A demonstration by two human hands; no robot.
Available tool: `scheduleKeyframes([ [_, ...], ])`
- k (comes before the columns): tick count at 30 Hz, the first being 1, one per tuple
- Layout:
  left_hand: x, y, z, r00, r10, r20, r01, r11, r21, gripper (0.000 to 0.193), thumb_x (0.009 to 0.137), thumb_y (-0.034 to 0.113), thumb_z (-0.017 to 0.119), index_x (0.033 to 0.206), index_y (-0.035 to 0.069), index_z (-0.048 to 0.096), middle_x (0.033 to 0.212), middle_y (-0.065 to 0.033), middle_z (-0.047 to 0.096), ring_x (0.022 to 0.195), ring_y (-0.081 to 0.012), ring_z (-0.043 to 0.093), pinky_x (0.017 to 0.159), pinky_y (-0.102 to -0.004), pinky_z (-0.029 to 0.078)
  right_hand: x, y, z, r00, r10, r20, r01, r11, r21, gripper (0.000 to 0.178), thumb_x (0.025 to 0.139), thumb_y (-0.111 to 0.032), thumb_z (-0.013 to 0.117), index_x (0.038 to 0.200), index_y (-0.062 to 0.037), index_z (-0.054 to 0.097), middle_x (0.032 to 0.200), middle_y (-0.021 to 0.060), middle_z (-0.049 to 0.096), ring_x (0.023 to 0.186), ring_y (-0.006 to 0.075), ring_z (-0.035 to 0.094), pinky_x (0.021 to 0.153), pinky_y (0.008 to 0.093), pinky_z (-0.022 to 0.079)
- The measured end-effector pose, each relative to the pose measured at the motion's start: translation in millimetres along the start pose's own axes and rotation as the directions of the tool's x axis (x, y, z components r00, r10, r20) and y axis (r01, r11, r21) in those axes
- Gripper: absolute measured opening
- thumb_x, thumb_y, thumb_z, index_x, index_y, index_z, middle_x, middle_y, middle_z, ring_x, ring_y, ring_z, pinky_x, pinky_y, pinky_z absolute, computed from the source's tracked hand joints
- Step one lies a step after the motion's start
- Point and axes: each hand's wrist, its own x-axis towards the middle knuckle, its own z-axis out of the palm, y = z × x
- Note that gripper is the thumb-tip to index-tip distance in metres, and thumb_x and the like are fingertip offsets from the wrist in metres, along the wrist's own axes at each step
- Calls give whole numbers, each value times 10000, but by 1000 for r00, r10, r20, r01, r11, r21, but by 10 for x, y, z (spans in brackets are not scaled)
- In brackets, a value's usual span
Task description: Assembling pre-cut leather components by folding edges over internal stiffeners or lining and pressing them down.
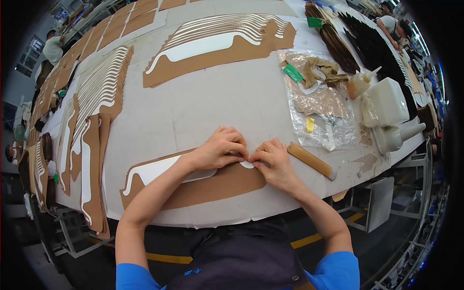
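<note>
A brown leather-like panel (217,189) lies flat near the table's front edge. On it is a white shaped backing piece (154,173), partly covered by my left forearm. My left hand (221,147) is closed in a pinch at the panel's upper edge, right of the middle. Close beside it, nearly touching, my right hand (274,163) pinches the same edge near the panel's right end. Between and just below the fingertips shows a small rounded white piece (247,165). The fingers hide exactly what is folded or pressed there.
A brown flat-handled tool (311,161) lies right of my right hand. Beyond are a plastic bag (328,130) with scraps, a squeeze bottle (360,84) and white containers (389,102). Overlapping panels (220,41) lie at the back, more (99,96) at left. Other people work farther off.
</note>
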Motion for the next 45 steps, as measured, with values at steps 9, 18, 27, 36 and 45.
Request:
scheduleKeyframes([
  [9, -34, -127, -92, 995, 72, 63, -68, 996, -58, 220, 912, 65, 749, 1056, 204, 839, 1064, 50, 683, 1084, -185, 575, 1018, -366, 386, -52, 125, -80, 946, -320, 41, 323, 933, -157, 257, 790, -55, 744, 1034, -113, 798, 1012, 30, 641, 1042, 254, 598, 874, 425, 426],
  [18, -232, 154, 1, 943, 319, -90, -242, 849, 471, 323, 826, 20, 748, 1114, 162, 781, 1239, -18, 681, 1185, -237, 607, 1011, -419, 465, -59, 49, -140, 901, -419, 110, 432, 887, -161, 407, 817, -32, 743, 1223, -34, 722, 1148, 103, 623, 1125, 293, 592, 939, 461, 445],
  [27, -558, 229, 179, 941, 93, -325, 71, 886, 459, 397, 810, 29, 784, 1199, 71, 717, 1231, -69, 679, 1127, -254, 643, 918, -419, 513, 107, -161, 183, 995, -98, -33, 96, 993, -63, 426, 832, -26, 714, 1255, -70, 706, 1175, 84, 605, 1143, 311, 536, 962, 495, 383],
  [36, -468, 290, 251, 948, 59, -311, 120, 843, 524, 483, 881, 62, 718, 1361, 110, 704, 1173, -57, 607, 1084, -246, 592, 912, -406, 465, 10, -212, 266, 938, -346, 7, 314, 843, -437, 508, 800, -60, 646, 1287, 84, 658, 1216, 155, 580, 1186, 344, 544, 995, 506, 397],
  [45, -1337, 650, 34, 876, -126, -466, 353, 825, 440, 329, 927, 134, 735, 1250, 67, 726, 1406, -168, 607, 1342, -364, 556, 1113, -502, 447, -216, -271, -55, 913, -374, 163, 406, 797, -447, 507, 788, -34, 643, 1282, 75, 645, 1157, 160, 609, 1135, 325, 585, 1004, 508, 422],
])
